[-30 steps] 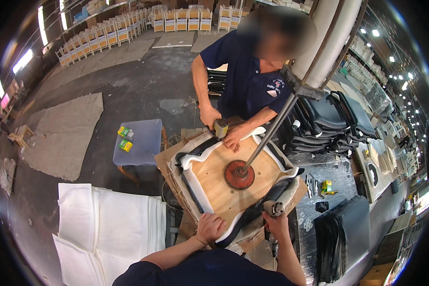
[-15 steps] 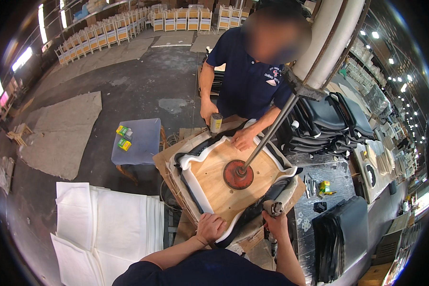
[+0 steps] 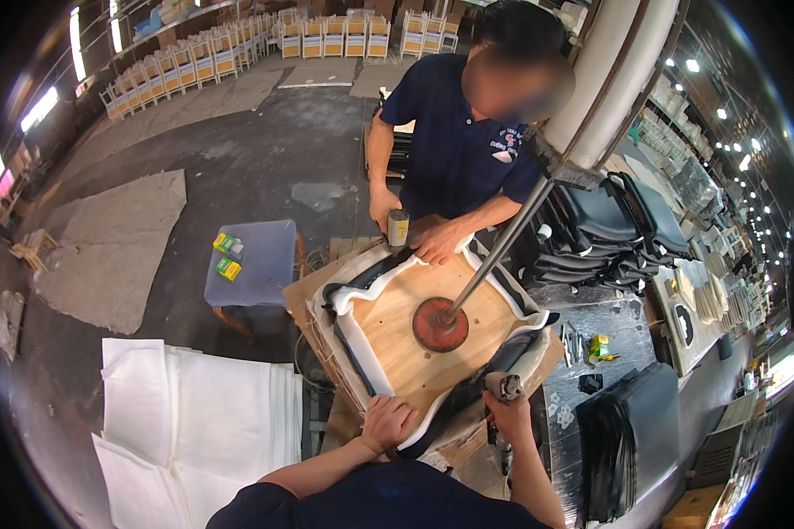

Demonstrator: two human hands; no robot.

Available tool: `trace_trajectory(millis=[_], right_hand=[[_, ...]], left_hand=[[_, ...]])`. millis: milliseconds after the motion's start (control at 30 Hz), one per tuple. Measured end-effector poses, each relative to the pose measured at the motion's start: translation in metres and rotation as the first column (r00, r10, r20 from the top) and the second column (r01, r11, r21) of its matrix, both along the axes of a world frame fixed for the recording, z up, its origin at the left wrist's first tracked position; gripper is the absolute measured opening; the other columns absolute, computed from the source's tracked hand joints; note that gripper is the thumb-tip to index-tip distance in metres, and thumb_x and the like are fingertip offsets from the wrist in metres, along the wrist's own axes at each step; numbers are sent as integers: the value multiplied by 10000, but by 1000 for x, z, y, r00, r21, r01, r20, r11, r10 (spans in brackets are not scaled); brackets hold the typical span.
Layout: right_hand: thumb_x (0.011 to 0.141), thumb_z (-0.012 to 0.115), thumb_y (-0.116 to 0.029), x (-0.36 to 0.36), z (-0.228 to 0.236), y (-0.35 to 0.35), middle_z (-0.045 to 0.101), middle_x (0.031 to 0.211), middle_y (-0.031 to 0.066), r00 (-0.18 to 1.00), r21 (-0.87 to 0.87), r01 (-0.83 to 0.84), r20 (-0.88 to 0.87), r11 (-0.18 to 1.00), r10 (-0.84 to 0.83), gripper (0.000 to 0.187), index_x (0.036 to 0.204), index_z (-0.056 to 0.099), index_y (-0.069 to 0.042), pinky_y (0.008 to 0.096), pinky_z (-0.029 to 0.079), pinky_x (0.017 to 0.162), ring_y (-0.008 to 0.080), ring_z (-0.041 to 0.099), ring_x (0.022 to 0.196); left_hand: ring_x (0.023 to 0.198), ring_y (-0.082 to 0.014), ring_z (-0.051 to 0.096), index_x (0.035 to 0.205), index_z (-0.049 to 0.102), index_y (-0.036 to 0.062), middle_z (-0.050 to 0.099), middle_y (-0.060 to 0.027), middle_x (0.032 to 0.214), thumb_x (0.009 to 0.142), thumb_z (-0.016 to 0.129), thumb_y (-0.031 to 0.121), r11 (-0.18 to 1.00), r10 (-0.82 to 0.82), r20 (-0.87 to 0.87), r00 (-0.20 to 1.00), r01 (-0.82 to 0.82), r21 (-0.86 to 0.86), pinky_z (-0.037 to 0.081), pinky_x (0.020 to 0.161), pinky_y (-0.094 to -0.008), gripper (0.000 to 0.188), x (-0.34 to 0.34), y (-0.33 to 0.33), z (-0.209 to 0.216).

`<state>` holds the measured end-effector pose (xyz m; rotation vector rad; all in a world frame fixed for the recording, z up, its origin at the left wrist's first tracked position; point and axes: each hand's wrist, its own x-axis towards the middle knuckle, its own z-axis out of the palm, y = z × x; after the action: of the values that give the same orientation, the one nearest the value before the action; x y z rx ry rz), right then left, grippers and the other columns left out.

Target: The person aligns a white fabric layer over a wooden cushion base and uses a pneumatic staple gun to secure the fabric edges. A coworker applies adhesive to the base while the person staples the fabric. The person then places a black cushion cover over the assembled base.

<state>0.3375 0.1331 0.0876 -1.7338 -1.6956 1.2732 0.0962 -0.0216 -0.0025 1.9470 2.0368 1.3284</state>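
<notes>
A wooden seat panel (image 3: 388,331) lies pressed under a round red plate (image 3: 440,324) on a metal rod. White padding (image 3: 355,348) and black cover material (image 3: 500,357) rise round its edges. On the near left edge, my left hand (image 3: 390,423) has its fingers curled over the padding. My right hand (image 3: 509,416) grips a staple gun (image 3: 504,385) beside the near right edge, its head just off the black cover. Opposite me, a co-worker's one hand (image 3: 441,240) presses the far edge, and the other holds a second staple gun (image 3: 398,227).
White padding sheets (image 3: 225,423) are stacked at the near left. A blue-topped stool (image 3: 265,269) bears small boxes. To the right, a plastic-covered table (image 3: 560,401) holds tools and stacked black seat covers (image 3: 631,432). More black cushions (image 3: 600,216) pile up behind. The press column (image 3: 604,84) slants overhead.
The co-worker's hand has shifted from over the panel back to its far edge, and their head has risen slightly. My two hands stay nearly where they were.
</notes>
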Motion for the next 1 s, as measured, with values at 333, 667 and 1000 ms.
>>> trace_trajectory(millis=[333,667,1000], right_hand=[[950,856,-174,0,0,0,731,789,50,994,8,3,-105,1000,-2,250,1071,740,12,313,505,475,136,661,541],[943,866,-231,1,-1,0,742,762,54,1000,27,18,-6,999,-18,284,1034,748,11,338,532,512,146,688,562],[949,857,-217,-3,0,-1,732,747,48,999,49,48,12,998,-48,264,1036,748,7,332,530,503,142,684,550]], left_hand=[[912,-256,644,921,793,139,693,-26,947,944,762,245,999,-25,11,1000,25,-35,456,894,-433,113,1,0,0],[924,-260,646,939,789,139,703,-26,967,939,755,231,998,-43,11,999,43,-47,461,914,-435,98,0,-1,-2],[939,-258,651,953,794,137,712,-18,985,938,774,223,998,-58,12,998,59,-37,464,915,-437,89,1,-2,1]])
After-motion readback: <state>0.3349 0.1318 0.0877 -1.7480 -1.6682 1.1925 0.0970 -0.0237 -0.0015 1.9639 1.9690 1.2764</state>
